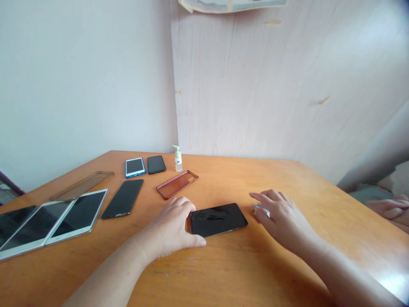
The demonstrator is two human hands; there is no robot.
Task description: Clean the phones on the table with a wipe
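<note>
"Where was the phone [220,221]?"
"On the table [198,273], well in from its far edge; left hand [174,224] at the phone's left end, thumb and fingers wide"
"And the right hand [283,217]?"
"Over a white wad [262,208]; finger grip could not be told"

Wooden table [223,273], phones [219,219], tablets [79,213], cases [177,185], pump bottle [178,163]

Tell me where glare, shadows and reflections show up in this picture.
Head view: white glare on the orange-brown wooden table, lower right; head view: soft shadow below the bare right hand; head view: faint reflections on the glossy black rectangular phone nearest it.
</note>
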